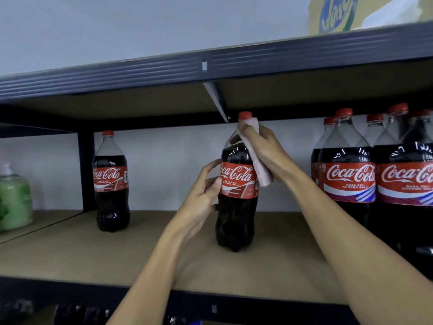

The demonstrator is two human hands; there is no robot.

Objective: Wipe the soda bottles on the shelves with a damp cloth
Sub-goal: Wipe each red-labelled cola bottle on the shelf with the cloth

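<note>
A large cola bottle [236,207] with a red cap and red label stands upright on the brown shelf board [145,249], in the middle. My left hand [203,191] grips its left side at label height. My right hand [262,146] holds a pale pink cloth [259,165] against the bottle's neck and right shoulder; the cloth hangs down past the label. A second cola bottle [111,181] stands alone further left. Several more cola bottles [375,174] are packed together at the right.
A dark metal shelf [210,66] runs overhead, with a yellow and blue box [335,12] on it. A green bottle [14,198] stands in the neighbouring bay at far left, behind a black upright [85,170]. Dark items lie on the shelf below.
</note>
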